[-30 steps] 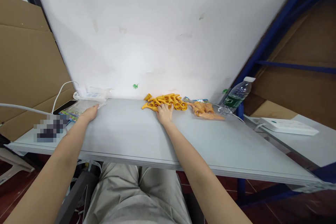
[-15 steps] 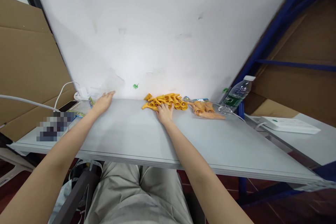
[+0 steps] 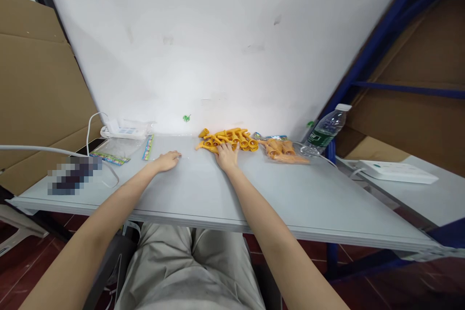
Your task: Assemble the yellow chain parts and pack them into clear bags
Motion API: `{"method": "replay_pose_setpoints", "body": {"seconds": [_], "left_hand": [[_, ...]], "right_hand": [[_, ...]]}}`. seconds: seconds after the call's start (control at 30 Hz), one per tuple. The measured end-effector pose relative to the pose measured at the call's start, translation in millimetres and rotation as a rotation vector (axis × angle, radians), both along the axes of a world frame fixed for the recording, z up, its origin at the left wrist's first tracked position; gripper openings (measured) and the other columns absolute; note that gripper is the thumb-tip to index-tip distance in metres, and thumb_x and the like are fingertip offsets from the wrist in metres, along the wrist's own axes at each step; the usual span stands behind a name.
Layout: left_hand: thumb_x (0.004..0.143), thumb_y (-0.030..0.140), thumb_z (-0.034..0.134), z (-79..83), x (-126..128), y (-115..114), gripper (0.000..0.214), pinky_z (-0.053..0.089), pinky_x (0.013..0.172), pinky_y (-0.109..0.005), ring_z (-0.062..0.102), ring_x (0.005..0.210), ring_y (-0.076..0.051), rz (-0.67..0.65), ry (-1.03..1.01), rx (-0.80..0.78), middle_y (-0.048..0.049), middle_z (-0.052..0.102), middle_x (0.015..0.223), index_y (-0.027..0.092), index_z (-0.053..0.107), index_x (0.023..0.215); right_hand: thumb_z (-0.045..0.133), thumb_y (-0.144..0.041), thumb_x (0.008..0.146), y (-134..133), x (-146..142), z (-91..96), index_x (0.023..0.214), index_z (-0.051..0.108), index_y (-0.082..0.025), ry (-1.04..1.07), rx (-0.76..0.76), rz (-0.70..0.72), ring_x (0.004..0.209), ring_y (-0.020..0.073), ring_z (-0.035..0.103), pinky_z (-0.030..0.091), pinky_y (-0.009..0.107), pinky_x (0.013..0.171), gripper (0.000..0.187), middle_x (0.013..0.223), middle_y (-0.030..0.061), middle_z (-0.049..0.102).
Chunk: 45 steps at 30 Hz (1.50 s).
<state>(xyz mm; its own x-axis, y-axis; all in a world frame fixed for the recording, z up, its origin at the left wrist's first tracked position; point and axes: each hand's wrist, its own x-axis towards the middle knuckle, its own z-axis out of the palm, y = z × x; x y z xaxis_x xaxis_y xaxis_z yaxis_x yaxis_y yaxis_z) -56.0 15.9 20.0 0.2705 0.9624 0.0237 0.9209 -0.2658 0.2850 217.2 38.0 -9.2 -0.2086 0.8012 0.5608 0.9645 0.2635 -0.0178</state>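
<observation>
Left hand [image 3: 165,161]: And there, out on the left, lay low over the grey table [image 3: 203,198], palm down, with fingers nearly straight and close together, right at the near edge of the clear bag [image 3: 162,145]; impossible to tell whether pinched on the film or just resting.
Clear bag: Spread thin and flat, with a colourful strip at the left end.
Right hand [image 3: 227,156]: Planted on the front of the yellow horn pieces [image 3: 241,136], half open, with thumb apart; fingertips lost among the heap, so any hold on a single piece could not be told.
Yellow horn pieces: Piled mid-table, close against the white panel [image 3: 232,58].
Packed bag [image 3: 279,150]: Lay just right of the heap, filled with more horns.
Bottle [image 3: 325,128]: Stood farther right, green-labelled and white-capped.
Spare bag [image 3: 121,146]: Waited far left, flat, before the white power strip [image 3: 125,132].
</observation>
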Motion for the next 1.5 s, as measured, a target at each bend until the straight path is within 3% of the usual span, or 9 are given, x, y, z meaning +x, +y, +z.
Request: {"method": "replay_pose_setpoints", "body": {"seconds": [0.13,0.27,0.4,0.5,0.8,0.97,1.13,1.3,1.5], "left_hand": [[0.093,0.035,0.028,-1.5,10.9,5.0,0.039,0.037,0.106,-0.051,0.055,0.122,-0.024,0.191,-0.08,-0.034,-0.012,0.063,0.127,0.02,0.059,0.111],[0.093,0.037,0.031,-10.7,19.8,3.1,0.041,0.026,0.11,-0.062,0.042,0.136,-0.03,0.352,-0.053,0.047,-0.0181,0.052,0.14,0.017,0.054,0.12],[0.09,0.032,0.035,-19.0,20.7,-0.6,0.05,0.018,0.114,-0.061,0.027,0.145,-0.03,0.321,-0.006,0.056,-0.0141,0.033,0.155,0.02,0.044,0.138],[0.089,0.027,0.034,-19.5,17.5,-2.3,0.052,0.017,0.115,-0.061,0.027,0.145,-0.029,0.282,0.004,0.044,-0.011,0.033,0.155,0.023,0.045,0.14],[0.088,0.018,0.033,-18.2,11.0,-2.8,0.052,0.021,0.116,-0.057,0.03,0.144,-0.024,0.215,-0.022,0.03,-0.0079,0.036,0.154,0.024,0.05,0.137],[0.09,0.019,0.03,-17.1,10.2,-3.4,0.049,0.019,0.115,-0.06,0.031,0.144,-0.024,0.233,-0.033,0.024,-0.0065,0.037,0.153,0.025,0.053,0.133],[0.088,0.015,0.032,-12.6,11.4,-4.9,0.043,0.018,0.113,-0.065,0.039,0.139,-0.027,0.297,-0.048,0.076,-0.0075,0.058,0.137,0.024,0.061,0.118],[0.091,0.025,0.035,1.4,23.6,-5.8,0.033,0.026,0.113,-0.053,0.05,0.128,-0.027,0.289,0.04,0.14,-0.0144,0.066,0.12,0.016,0.064,0.102],[0.086,0.044,0.049,18.6,44.7,-11.8,0.036,0.047,0.084,-0.034,0.064,0.104,-0.026,0.179,0.093,0.021,-0.0132,0.068,0.113,0.018,0.056,0.11]], "right_hand": [[0.044,-0.029,0.093,-3.1,-0.9,2.6,0.112,0.065,-0.018,0.015,-0.055,-0.007,0.114,0.0332,0.047,0.013,0.066,0.106,0.031,0.107,0.0163,0.068],[0.046,-0.032,0.09,-8.8,-4.1,8.5,0.11,0.067,-0.016,0.026,-0.089,-0.03,0.114,0.0368,0.046,0.018,0.065,0.103,0.033,0.107,0.0207,0.068],[0.044,-0.031,0.09,-11.7,-5.8,11.1,0.107,0.069,-0.018,0.013,-0.125,-0.046,0.111,0.0362,0.049,0.022,0.06,0.101,0.032,0.103,0.0192,0.069],[0.042,-0.035,0.092,-10.0,-3.6,10.0,0.105,0.069,-0.018,0.071,-0.141,0.006,0.102,0.0335,0.055,0.03,0.055,0.097,0.034,0.099,0.0171,0.07],[0.049,-0.041,0.086,0.6,6.4,12.7,0.113,0.063,-0.013,0.631,-0.143,0.246,0.075,0.0233,0.061,0.05,0.036,0.07,0.041,0.095,0.013,0.069],[0.06,-0.034,0.081,-3.6,8.5,12.2,0.105,0.066,-0.014,0.529,-0.331,0.361,0.07,0.0202,0.06,0.05,0.034,0.067,0.032,0.087,0.0101,0.069],[0.065,-0.027,0.078,-7.8,10.7,14.4,0.1,0.068,-0.013,0.492,-0.503,0.377,0.074,0.0173,0.061,0.05,0.03,0.07,0.026,0.092,0.0088,0.07],[0.074,-0.022,0.073,-10.4,14.8,22.0,0.111,0.066,-0.014,0.582,-0.612,0.32,0.079,0.0148,0.062,0.05,0.027,0.075,0.039,0.1,0.0085,0.069],[0.077,-0.022,0.07,-11.3,21.2,25.3,0.103,0.068,-0.012,0.658,-0.669,0.343,0.08,0.0164,0.062,0.051,0.028,0.075,0.036,0.095,0.0081,0.069]]}}
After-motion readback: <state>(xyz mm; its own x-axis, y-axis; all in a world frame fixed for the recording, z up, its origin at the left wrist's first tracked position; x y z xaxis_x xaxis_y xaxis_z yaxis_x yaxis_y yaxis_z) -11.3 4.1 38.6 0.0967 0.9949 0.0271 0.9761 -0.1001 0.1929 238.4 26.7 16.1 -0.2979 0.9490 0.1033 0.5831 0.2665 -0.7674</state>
